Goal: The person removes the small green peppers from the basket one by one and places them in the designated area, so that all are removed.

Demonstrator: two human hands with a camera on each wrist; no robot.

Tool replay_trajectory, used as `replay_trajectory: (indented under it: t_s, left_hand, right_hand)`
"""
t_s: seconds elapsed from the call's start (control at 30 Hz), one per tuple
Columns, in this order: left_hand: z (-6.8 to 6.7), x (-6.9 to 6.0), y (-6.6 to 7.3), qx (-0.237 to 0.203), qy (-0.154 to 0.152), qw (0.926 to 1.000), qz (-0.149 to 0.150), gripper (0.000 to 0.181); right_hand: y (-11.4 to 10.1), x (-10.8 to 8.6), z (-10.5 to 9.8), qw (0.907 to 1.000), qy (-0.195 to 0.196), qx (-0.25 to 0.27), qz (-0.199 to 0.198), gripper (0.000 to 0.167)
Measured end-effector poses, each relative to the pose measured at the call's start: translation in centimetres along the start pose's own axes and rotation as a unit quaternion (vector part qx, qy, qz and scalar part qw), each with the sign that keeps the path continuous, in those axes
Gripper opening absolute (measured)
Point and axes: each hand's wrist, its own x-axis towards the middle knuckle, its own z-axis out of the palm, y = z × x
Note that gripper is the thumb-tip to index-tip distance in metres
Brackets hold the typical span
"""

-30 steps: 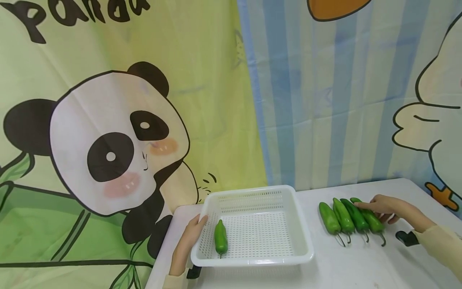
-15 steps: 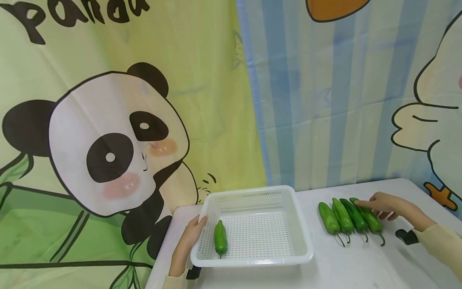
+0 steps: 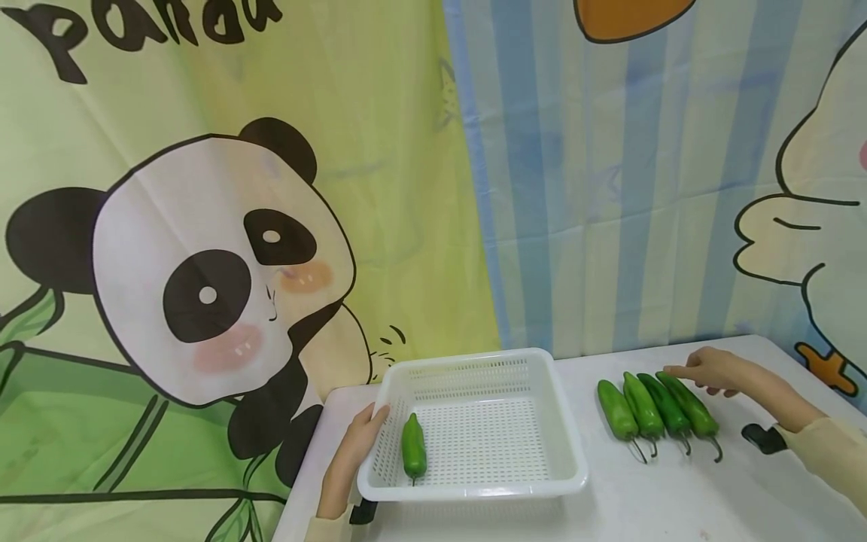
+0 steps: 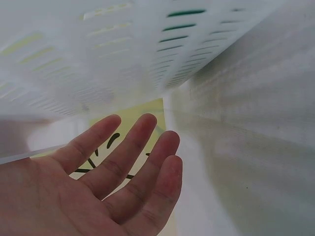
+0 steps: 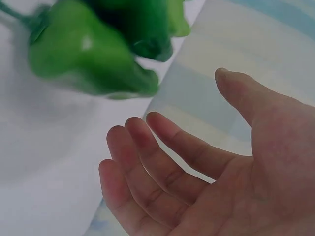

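A white plastic basket (image 3: 567, 421) stands on the table with one green pepper (image 3: 414, 446) lying inside at its left. My left hand (image 3: 359, 444) holds the basket's left rim, the thumb over the edge. Below the rim, its fingers (image 4: 165, 147) stretch along the outside of the wall, as the left wrist view shows. Right of the basket, several green peppers (image 3: 643, 406) lie side by side, stems toward me. Just beyond the tip of the rightmost pepper (image 3: 694, 406), my right hand (image 3: 725, 371) hovers with nothing in it; its fingers (image 5: 172, 177) are relaxed and apart from the thumb.
The white table (image 3: 650, 504) ends at the back against a printed curtain (image 3: 576, 226) with a panda and stripes. Black straps (image 3: 764, 443) sit at the wrists. The basket's right wall stands between its inside and the row of peppers.
My right hand has drawn back from the rightmost pepper, a little up and away, leaving more of it in sight. The left hand, basket and peppers stay as they were.
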Motion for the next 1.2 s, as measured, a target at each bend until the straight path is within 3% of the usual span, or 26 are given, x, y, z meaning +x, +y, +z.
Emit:
replay_trajectory:
  t_s: [0.23, 0.47, 0.77, 1.03, 1.2]
  left_hand:
    - [0.0, 0.3, -0.2, -0.002, 0.0, 1.0, 0.0, 0.062]
    - [-0.1, 0.2, 0.0, 0.004, 0.001, 1.0, -0.001, 0.063]
    - [-0.1, 0.2, 0.0, -0.003, -0.006, 1.0, 0.001, 0.062]
    - [0.1, -0.2, 0.3, -0.01, -0.007, 0.9999, 0.004, 0.064]
    - [0.0, -0.2, 0.3, -0.006, -0.008, 0.9999, 0.002, 0.064]
  right_hand:
    - [-2.9, -0.7, 0.4, 0.9986, 0.023, -0.013, -0.046, 0.077]
    - [-6.3, -1.6, 1.1, 0.9946, 0.033, 0.017, -0.097, 0.057]
    - [-10.8, -2.8, 1.9, 0.9886, 0.036, 0.025, -0.144, 0.046]
    - [-13.5, -3.1, 3.0, 0.9816, 0.043, 0.032, -0.183, 0.04]
    - [-15.0, -3.1, 3.8, 0.9771, 0.042, 0.064, -0.199, 0.039]
